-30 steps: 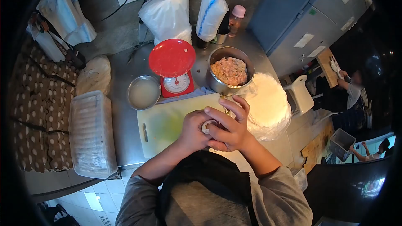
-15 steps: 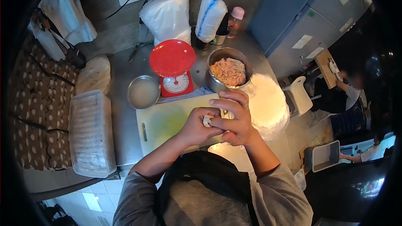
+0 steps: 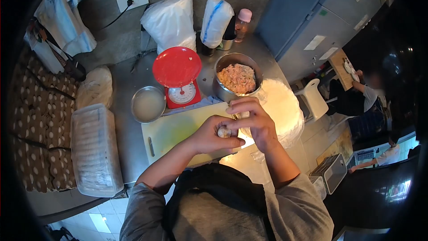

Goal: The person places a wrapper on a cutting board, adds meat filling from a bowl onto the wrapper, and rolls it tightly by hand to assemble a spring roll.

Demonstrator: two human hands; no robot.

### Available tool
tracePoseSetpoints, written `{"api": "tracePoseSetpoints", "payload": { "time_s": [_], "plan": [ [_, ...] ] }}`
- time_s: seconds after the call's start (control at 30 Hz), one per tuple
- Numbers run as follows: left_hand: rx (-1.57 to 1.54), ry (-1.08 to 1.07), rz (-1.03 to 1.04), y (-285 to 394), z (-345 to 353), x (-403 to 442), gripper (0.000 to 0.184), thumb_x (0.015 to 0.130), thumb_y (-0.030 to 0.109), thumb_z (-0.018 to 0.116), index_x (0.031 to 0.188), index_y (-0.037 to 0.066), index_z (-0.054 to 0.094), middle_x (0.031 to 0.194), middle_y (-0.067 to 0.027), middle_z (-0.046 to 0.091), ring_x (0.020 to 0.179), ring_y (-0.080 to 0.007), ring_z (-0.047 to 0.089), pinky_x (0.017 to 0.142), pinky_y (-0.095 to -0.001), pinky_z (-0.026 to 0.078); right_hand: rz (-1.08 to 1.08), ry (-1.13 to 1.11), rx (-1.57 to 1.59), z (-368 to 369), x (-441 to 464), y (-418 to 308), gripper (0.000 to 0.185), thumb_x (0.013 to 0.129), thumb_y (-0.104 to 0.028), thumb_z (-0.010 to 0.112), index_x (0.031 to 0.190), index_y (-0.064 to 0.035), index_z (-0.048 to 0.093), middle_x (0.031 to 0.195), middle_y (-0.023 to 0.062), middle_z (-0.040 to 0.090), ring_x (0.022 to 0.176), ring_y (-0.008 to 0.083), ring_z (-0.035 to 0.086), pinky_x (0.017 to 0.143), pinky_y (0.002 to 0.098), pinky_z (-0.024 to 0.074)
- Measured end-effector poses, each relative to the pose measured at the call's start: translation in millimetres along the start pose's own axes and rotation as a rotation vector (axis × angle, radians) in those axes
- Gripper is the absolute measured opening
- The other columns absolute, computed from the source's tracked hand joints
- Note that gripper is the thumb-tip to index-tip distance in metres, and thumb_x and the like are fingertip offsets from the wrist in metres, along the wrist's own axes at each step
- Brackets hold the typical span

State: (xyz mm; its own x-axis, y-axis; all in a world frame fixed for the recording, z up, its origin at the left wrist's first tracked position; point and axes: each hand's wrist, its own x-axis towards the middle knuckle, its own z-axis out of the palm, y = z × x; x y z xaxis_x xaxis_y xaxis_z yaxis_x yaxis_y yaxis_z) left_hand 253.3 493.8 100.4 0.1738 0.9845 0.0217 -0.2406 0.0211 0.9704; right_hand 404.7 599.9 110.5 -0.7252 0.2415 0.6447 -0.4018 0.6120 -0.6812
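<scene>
My left hand (image 3: 214, 135) is closed round a small pale roll (image 3: 224, 131), whose rounded end shows in the curl of the fingers. Above and to the right, my right hand (image 3: 256, 122) has its fingers bent over a pale part at the roll's far side; the fingers hide most of it. Both hands are over the right part of a yellowish cutting board (image 3: 162, 138). Beyond them stands a metal pot (image 3: 236, 93) of pinkish minced filling (image 3: 238, 78). A stack of round white wrappers (image 3: 281, 111) in plastic lies to the right.
A red kitchen scale (image 3: 177, 66) and a metal bowl of cloudy liquid (image 3: 148, 103) stand behind the board. Left are a plastic container of rolls (image 3: 96, 151) and stacked egg trays (image 3: 42, 129). White bags (image 3: 171, 22) line the wall. Other people sit and work at right.
My left fingers have shifted, and more of the roll's rounded end shows now. My right hand has moved slightly right and its fingers have bent more. The view has shifted a little.
</scene>
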Motion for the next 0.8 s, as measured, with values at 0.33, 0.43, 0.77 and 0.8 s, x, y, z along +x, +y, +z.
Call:
{"api": "tracePoseSetpoints", "payload": {
  "time_s": [0.33, 0.43, 0.77, 0.8],
  "plan": [
    [0.207, 0.028, 0.142, -0.4, -0.8, 5.0, 0.017, 0.074, 0.009, 0.076, 0.072, 0.003, 0.061, 0.066, 0.0001, 0.058, 0.066, -0.0055, 0.053, 0.062, -0.0241, 0.044, 0.009, 0.002, -0.036, -2.2, 4.1, -11.7, 0.055, 0.094, -0.051, 0.035, 0.097, -0.0113, 0.073, 0.117, 0.016, 0.059, 0.115, 0.0364, 0.048, 0.1, 0.0468, 0.0311],
    [0.154, -0.001, 0.084, 4.9, 3.6, 5.9, 0.014, 0.073, 0.007, 0.075, 0.074, 0.002, 0.062, 0.067, -0.0012, 0.059, 0.068, -0.0057, 0.055, 0.065, -0.0252, 0.045, -0.005, -0.031, -0.051, -6.5, 5.2, -12.5, 0.05, 0.093, -0.048, 0.04, 0.095, -0.0114, 0.073, 0.119, 0.0149, 0.059, 0.117, 0.0356, 0.047, 0.099, 0.0475, 0.0313],
    [0.418, 0.295, 0.346, -17.6, 3.3, 4.9, 0.014, 0.066, 0.01, 0.074, 0.072, 0.004, 0.063, 0.069, -0.0087, 0.063, 0.066, -0.0219, 0.064, 0.061, -0.0315, 0.049, -0.178, -0.204, -0.616, 2.3, 9.9, -17.1, 0.039, 0.089, -0.045, 0.051, 0.088, -0.0111, 0.069, 0.124, 0.0105, 0.058, 0.12, 0.0343, 0.046, 0.099, 0.0509, 0.031],
    [0.495, 0.334, 0.349, -18.2, 2.4, 2.9, 0.013, 0.066, 0.011, 0.074, 0.071, 0.005, 0.063, 0.068, -0.0097, 0.063, 0.065, -0.0246, 0.064, 0.06, -0.0322, 0.049, -0.117, -0.141, -0.519, 2.8, 8.1, -17.8, 0.039, 0.088, -0.046, 0.051, 0.087, -0.011, 0.068, 0.125, 0.0107, 0.057, 0.12, 0.0342, 0.046, 0.099, 0.0516, 0.031]
  ]
}}
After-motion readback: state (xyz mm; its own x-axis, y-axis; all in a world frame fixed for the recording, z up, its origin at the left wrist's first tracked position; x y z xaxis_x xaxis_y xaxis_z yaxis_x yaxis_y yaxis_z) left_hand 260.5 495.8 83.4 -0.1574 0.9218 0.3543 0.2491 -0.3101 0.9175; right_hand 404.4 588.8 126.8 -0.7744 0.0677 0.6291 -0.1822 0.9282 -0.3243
